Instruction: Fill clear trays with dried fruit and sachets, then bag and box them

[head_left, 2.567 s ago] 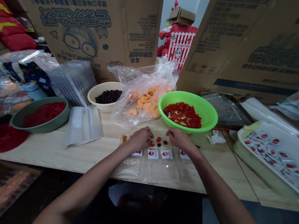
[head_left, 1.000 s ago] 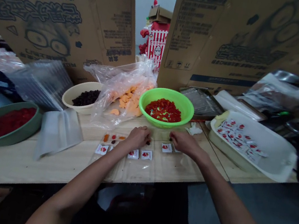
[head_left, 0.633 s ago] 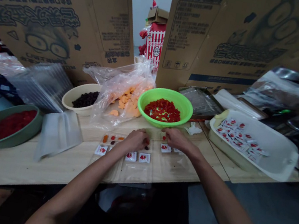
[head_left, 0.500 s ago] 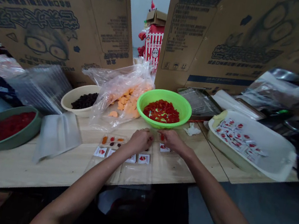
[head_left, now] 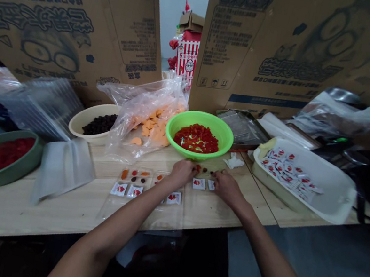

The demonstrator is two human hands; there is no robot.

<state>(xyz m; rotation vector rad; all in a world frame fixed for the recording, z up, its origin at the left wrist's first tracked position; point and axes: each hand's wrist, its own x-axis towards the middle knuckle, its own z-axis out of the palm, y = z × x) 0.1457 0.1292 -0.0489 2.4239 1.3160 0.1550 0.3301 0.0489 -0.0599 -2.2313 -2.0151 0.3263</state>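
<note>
In front of the green bowl (head_left: 196,150), small pieces (head_left: 205,170) between the left hand (head_left: 183,172) and right hand (head_left: 229,188) should be light, soft, perhaps sticky, best pinched by their sides; whether the curled fingers clamp any, I cannot tell

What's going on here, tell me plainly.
A person is working barehanded at clear trays on a wooden table. The left grip is beside small pieces; the right grip is by white packets. I can't tell whether either holds anything. Other pieces and packets sit in compartments farther left; a green bowl of red pieces stands just beyond.
</note>
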